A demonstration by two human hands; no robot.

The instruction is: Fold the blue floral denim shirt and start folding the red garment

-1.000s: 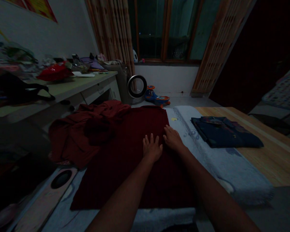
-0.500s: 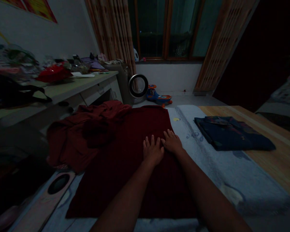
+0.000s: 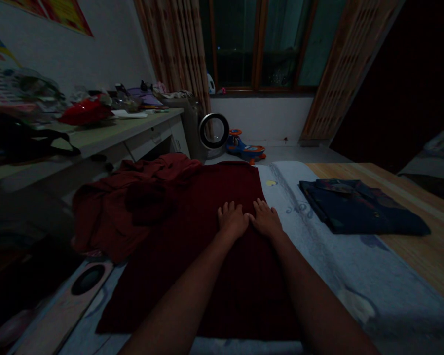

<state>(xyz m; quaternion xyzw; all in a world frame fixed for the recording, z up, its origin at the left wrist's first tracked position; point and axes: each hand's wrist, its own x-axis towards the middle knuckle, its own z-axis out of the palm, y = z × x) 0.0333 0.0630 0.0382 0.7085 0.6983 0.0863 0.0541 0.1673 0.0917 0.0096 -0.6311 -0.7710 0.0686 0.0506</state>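
Both hands have slid a little farther up the red cloth since a moment ago, and now lie side by side.

The left hand (image 3: pixel 232 220) and the right hand (image 3: pixel 265 218) rest flat on the dark red garment (image 3: pixel 192 231), fingers stretched and slightly apart, gripping nothing, thumbs almost touching. The garment lies spread on the pale blanket (image 3: pixel 329 236) at the centre of the view, its bunched part heaped toward 10 o'clock. At 3 o'clock from the hands, well apart, a folded dark blue garment (image 3: pixel 358 213) sits on the wooden surface (image 3: pixel 425 246). At 10 o'clock, a cluttered desk (image 3: pixel 107 130); a round fan (image 3: pixel 213 131) at 12 o'clock.
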